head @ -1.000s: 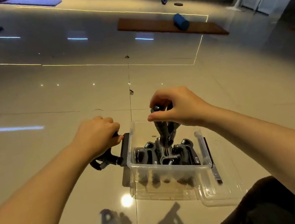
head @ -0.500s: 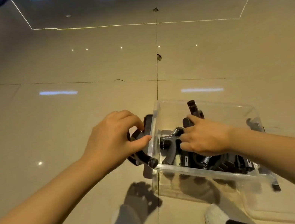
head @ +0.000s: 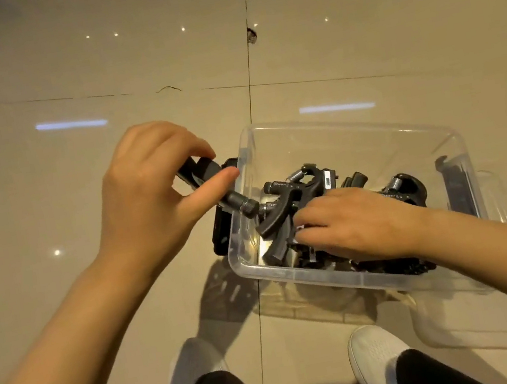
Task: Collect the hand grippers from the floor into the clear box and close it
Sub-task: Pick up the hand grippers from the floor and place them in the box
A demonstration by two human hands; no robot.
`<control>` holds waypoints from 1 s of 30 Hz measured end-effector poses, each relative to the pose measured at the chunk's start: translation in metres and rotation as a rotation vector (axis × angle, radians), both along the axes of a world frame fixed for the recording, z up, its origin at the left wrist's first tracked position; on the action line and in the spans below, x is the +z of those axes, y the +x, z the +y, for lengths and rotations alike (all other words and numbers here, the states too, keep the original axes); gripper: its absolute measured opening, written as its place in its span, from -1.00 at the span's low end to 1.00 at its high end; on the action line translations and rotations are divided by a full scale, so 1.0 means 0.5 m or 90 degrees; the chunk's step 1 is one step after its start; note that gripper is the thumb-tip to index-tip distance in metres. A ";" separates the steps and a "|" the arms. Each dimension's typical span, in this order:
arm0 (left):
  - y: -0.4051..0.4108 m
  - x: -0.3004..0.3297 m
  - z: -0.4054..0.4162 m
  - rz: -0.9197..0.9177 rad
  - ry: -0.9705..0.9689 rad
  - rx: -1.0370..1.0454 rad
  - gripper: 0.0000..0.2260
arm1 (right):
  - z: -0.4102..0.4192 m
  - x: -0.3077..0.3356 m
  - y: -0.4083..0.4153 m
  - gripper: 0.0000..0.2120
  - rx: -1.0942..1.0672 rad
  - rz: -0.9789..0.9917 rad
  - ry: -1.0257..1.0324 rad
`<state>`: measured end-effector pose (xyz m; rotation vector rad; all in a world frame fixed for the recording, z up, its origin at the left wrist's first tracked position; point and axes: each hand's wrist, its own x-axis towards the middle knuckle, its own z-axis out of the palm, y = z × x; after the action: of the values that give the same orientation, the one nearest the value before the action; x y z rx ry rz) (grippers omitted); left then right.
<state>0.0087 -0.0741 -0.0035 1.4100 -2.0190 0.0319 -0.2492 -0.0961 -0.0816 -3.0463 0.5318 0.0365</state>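
The clear box [head: 340, 125] stands on the tiled floor with several black hand grippers [head: 285, 206] piled inside. My left hand [head: 149, 206] grips another black hand gripper [head: 208, 174] by its handle, right at the box's left rim, with its knobbed end [head: 248, 208] reaching over the wall. My right hand [head: 359, 224] is down inside the box. Its fingers lie fairly straight on top of the pile and hide the grippers beneath.
The clear lid [head: 479, 324] lies flat on the floor, partly under the box's right side. Black latches sit on the box's left end [head: 220, 234] and right end [head: 457, 186]. My white shoes [head: 376, 356] stand just in front of the box.
My right hand lowered its gripper into the box and now rests on the pile. My left hand raised its gripper from beside the box to the left rim. The view tilted down.
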 end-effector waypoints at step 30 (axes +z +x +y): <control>-0.221 -0.152 0.077 0.085 0.007 -0.223 -0.88 | 0.011 0.100 -0.107 -0.70 -0.825 -0.761 0.831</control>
<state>-0.1021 -0.0356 -0.0794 1.0186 -2.1250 -0.2201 -0.3025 -0.0908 -0.0316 -0.8078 1.3281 -0.9054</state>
